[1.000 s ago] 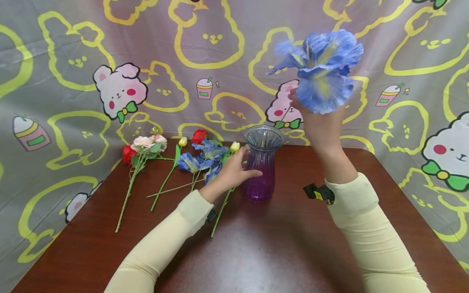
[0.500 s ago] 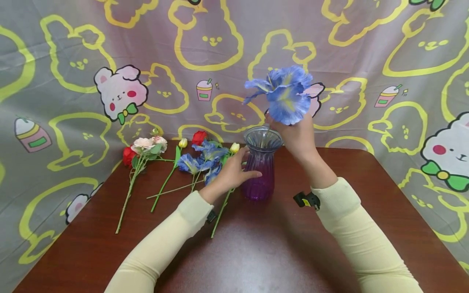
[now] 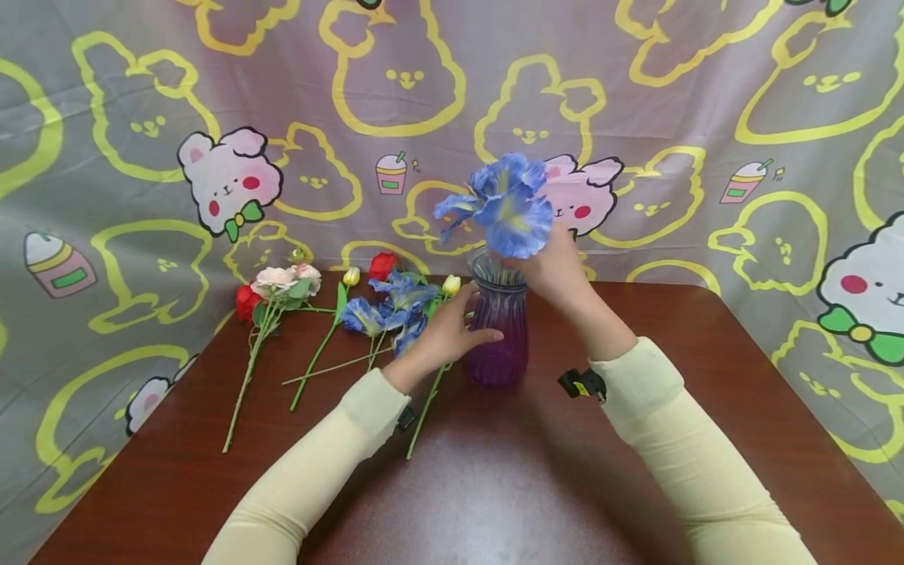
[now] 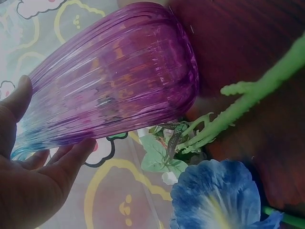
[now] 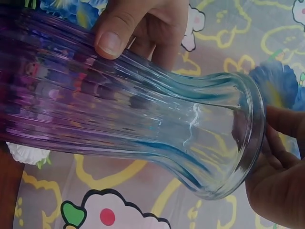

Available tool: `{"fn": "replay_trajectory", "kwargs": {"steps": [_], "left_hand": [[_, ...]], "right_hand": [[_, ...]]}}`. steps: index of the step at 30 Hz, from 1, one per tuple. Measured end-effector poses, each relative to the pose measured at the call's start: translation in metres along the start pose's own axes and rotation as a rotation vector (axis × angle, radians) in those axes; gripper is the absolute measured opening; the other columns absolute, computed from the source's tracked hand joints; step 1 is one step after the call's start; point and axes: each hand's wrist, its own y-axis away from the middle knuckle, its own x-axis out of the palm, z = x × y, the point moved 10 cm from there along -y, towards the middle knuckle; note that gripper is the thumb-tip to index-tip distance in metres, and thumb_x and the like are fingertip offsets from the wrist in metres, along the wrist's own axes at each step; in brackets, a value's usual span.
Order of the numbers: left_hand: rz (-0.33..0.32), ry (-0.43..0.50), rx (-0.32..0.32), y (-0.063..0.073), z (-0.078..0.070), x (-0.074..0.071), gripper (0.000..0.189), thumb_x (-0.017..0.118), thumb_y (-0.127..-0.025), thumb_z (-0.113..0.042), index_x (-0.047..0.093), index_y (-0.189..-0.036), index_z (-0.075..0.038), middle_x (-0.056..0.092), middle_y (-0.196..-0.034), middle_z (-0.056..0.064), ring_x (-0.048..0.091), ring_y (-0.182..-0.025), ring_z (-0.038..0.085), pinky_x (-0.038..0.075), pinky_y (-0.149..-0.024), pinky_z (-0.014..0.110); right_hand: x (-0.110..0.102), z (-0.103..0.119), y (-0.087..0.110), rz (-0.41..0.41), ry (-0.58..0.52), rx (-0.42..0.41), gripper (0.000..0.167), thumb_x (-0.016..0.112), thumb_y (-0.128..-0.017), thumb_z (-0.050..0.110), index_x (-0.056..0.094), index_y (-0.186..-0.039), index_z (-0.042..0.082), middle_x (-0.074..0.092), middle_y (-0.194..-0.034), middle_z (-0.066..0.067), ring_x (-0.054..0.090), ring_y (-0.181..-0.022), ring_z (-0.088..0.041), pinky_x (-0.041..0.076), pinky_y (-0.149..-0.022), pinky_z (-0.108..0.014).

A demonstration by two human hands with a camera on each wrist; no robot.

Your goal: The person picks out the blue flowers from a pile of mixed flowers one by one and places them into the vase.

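Observation:
A ribbed glass vase (image 3: 500, 345), purple below and clear bluish at its flared mouth, stands upright on the table. My left hand (image 3: 445, 328) grips it from the left side, thumb in front and fingers behind. In the left wrist view the left hand (image 4: 43, 176) spans the narrower part of the vase (image 4: 128, 71). Above the mouth, my right hand (image 3: 554, 267) holds a blue artificial iris (image 3: 510, 208) by its stem, petals up. The right wrist view has the right hand (image 5: 281, 167) right at the rim; most of the stem is hidden.
Left of the vase lie several blue irises (image 3: 402, 294), a red rose (image 3: 383, 265) and yellow tulips (image 3: 351, 275). Farther left are pale pink flowers (image 3: 275, 278) and another red flower (image 3: 247, 300). A patterned cloth (image 3: 424, 47) hangs behind the brown table (image 3: 459, 502).
My right hand has moved left and down with the blue iris, from high on the right to the vase's mouth. The left hand stays on the vase.

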Motion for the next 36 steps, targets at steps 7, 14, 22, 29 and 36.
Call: {"fn": "replay_trajectory", "kwargs": {"steps": [7, 14, 22, 29, 36], "left_hand": [[0.000, 0.012, 0.012, -0.001, -0.001, 0.000, 0.082, 0.079, -0.083, -0.026, 0.031, -0.147, -0.005, 0.046, -0.142, 0.021, 0.052, -0.124, 0.034, 0.049, -0.094, 0.044], [-0.003, 0.012, 0.021, 0.000, -0.001, 0.000, 0.084, 0.079, -0.083, -0.024, 0.031, -0.148, -0.003, 0.048, -0.140, 0.022, 0.053, -0.122, 0.036, 0.048, -0.094, 0.048], [-0.008, 0.005, 0.025, 0.001, -0.002, 0.000, 0.085, 0.080, -0.083, -0.024, 0.030, -0.148, -0.001, 0.045, -0.142, 0.024, 0.052, -0.124, 0.036, 0.048, -0.095, 0.047], [-0.008, 0.019, 0.063, 0.002, -0.005, 0.000, 0.082, 0.079, -0.083, -0.023, 0.031, -0.146, -0.002, 0.044, -0.142, 0.025, 0.051, -0.124, 0.038, 0.047, -0.095, 0.050], [-0.019, 0.039, 0.108, 0.001, -0.008, 0.000, 0.091, 0.079, -0.083, -0.020, 0.022, -0.153, -0.008, 0.047, -0.139, 0.024, 0.052, -0.123, 0.035, 0.048, -0.094, 0.048]], "right_hand": [[0.014, 0.007, 0.002, 0.086, 0.004, -0.041, 0.025, 0.068, -0.085, 0.002, 0.066, -0.109, -0.002, 0.067, -0.092, -0.015, 0.058, -0.080, -0.025, 0.049, -0.075, -0.039], [0.025, 0.002, 0.001, 0.165, 0.033, 0.027, 0.023, 0.070, -0.088, 0.014, 0.069, -0.106, 0.000, 0.068, -0.088, -0.012, 0.055, -0.074, -0.022, 0.049, -0.070, -0.036], [0.031, 0.009, 0.000, 0.213, 0.093, -0.002, 0.014, 0.066, -0.091, 0.014, 0.069, -0.095, 0.001, 0.063, -0.078, -0.010, 0.052, -0.069, -0.022, 0.045, -0.064, -0.036], [0.037, 0.010, -0.001, 0.272, 0.122, 0.011, 0.012, 0.065, -0.091, 0.013, 0.069, -0.095, 0.002, 0.062, -0.076, -0.008, 0.051, -0.068, -0.021, 0.045, -0.064, -0.035], [0.039, 0.009, -0.002, 0.298, 0.184, 0.015, 0.011, 0.067, -0.087, 0.012, 0.065, -0.083, 0.002, 0.059, -0.072, -0.008, 0.050, -0.067, -0.022, 0.045, -0.064, -0.036]]}}
